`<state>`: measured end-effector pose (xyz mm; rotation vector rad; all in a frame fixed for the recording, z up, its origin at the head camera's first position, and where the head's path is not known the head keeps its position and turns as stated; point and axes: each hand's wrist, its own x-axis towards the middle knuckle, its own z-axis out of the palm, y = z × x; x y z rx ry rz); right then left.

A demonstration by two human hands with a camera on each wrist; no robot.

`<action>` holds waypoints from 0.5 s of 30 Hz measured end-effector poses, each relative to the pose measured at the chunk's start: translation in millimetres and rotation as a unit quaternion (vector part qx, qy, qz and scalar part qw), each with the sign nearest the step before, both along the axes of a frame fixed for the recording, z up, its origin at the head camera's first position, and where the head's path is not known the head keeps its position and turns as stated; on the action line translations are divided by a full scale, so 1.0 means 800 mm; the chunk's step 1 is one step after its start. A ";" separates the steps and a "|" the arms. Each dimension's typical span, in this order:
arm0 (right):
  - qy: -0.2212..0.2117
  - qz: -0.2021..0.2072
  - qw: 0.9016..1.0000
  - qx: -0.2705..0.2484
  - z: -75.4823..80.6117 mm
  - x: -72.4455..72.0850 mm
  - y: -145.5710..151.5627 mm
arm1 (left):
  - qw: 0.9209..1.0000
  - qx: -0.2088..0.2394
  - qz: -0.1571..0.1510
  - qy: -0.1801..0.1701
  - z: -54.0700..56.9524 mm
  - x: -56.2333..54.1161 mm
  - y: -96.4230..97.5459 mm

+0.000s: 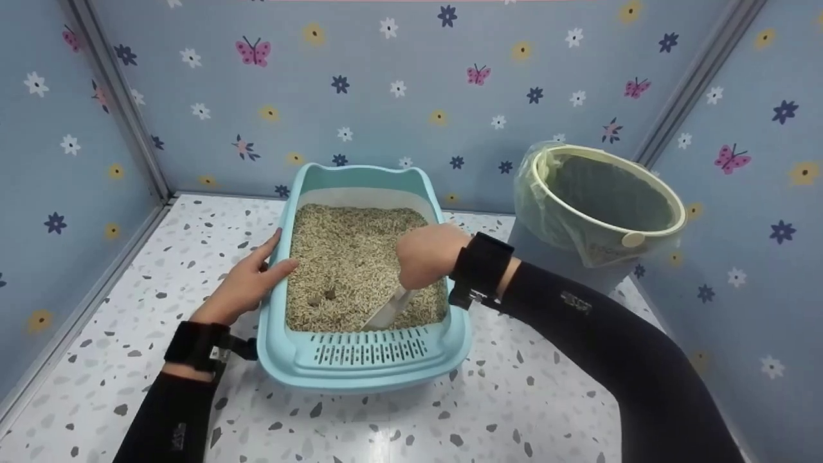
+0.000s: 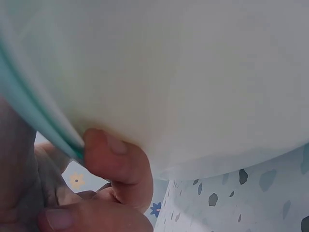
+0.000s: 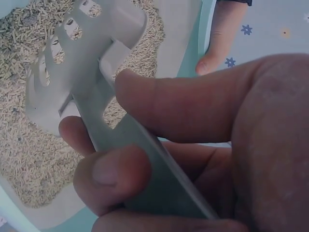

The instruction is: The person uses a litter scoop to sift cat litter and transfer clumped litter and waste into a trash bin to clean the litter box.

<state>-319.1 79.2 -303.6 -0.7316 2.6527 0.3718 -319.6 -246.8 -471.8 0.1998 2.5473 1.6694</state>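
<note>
A bag-lined bin (image 1: 569,235) stands near blue flowered walls (image 1: 379,51).

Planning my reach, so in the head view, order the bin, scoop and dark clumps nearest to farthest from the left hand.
1. Dark clumps: near left in the pellets.
2. Scoop: in the right hand.
3. Bin: right of the tray.

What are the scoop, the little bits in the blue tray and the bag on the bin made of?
The scoop looks like hard, smooth, dull plastic with rounded slots. The little bits look like dry, dull pellets, short and rod-shaped, maybe wood or plant. The bag seems thin, filmy plastic: see-through and wrinkled.
</note>
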 end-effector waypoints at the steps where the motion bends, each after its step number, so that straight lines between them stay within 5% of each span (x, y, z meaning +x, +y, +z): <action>1: 0.001 0.003 1.000 -0.002 -0.001 0.000 -0.002 | 1.000 0.000 0.000 -0.001 0.000 -0.001 -0.001; 9: 0.009 0.015 1.000 -0.024 -0.011 0.001 -0.014 | 1.000 -0.007 0.003 -0.002 0.009 0.001 0.000; 15: 0.002 -0.007 0.999 -0.048 -0.041 0.000 -0.020 | 1.000 -0.005 0.001 -0.005 0.007 0.004 0.001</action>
